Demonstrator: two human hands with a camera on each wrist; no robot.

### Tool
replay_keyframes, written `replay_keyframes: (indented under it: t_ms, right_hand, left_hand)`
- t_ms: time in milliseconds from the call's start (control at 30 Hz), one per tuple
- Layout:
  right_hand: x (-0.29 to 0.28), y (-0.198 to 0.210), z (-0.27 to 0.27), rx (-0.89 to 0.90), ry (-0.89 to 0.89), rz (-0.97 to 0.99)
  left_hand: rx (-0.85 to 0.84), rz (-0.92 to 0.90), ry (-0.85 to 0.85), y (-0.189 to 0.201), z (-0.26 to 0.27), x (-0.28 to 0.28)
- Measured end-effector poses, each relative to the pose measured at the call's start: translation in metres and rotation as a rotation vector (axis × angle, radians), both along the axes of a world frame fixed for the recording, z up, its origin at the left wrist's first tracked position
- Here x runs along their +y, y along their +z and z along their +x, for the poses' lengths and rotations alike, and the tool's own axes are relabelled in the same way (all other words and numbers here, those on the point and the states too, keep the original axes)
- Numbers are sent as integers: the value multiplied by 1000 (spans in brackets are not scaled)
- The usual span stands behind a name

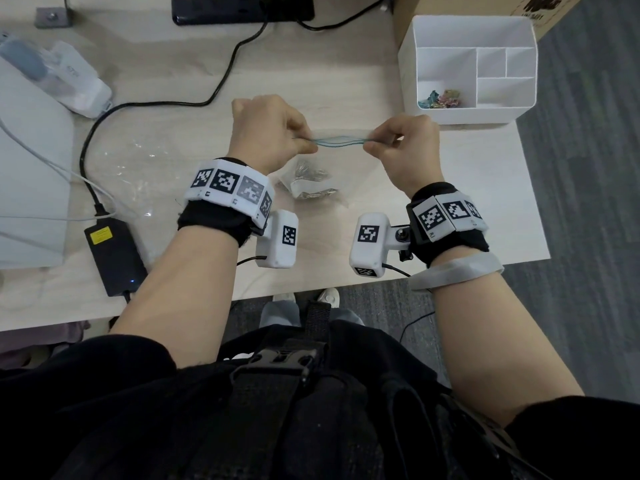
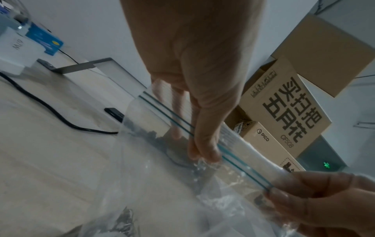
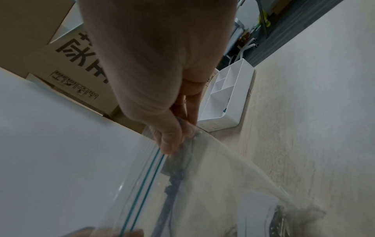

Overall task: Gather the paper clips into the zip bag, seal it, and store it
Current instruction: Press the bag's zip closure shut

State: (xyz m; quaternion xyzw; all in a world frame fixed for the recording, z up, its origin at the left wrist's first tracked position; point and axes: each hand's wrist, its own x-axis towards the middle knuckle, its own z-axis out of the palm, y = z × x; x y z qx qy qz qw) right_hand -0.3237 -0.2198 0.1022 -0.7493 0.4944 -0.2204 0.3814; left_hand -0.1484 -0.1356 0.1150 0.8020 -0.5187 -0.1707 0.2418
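Observation:
A clear zip bag (image 1: 322,168) hangs above the table between both hands, its blue-green zip strip (image 1: 339,142) stretched level. My left hand (image 1: 277,133) pinches the strip's left end, my right hand (image 1: 398,142) its right end. Silvery paper clips (image 1: 310,183) lie heaped in the bag's bottom. The left wrist view shows the left thumb and fingers (image 2: 202,144) pinching the double zip line (image 2: 239,166). In the right wrist view the right fingers (image 3: 172,137) pinch the strip (image 3: 146,181). The strip's two lines run slightly apart in the middle.
A white divided organiser (image 1: 467,67) stands at the back right, with colourful clips (image 1: 440,98) in one compartment. Cardboard boxes (image 2: 284,112) stand behind it. A black power brick (image 1: 114,254), cables and a power strip (image 1: 242,8) lie to the left. The table edge (image 1: 381,282) is near me.

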Motion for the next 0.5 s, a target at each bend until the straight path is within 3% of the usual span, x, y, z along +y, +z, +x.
replay_keyframes:
  t_ms: [300, 500]
  right_hand:
    - [-2, 4, 4, 21, 107, -20]
    - [0, 2, 9, 55, 95, -41]
  left_hand:
    - [-45, 22, -17, 0, -4, -6]
    - [26, 29, -59, 2, -12, -12]
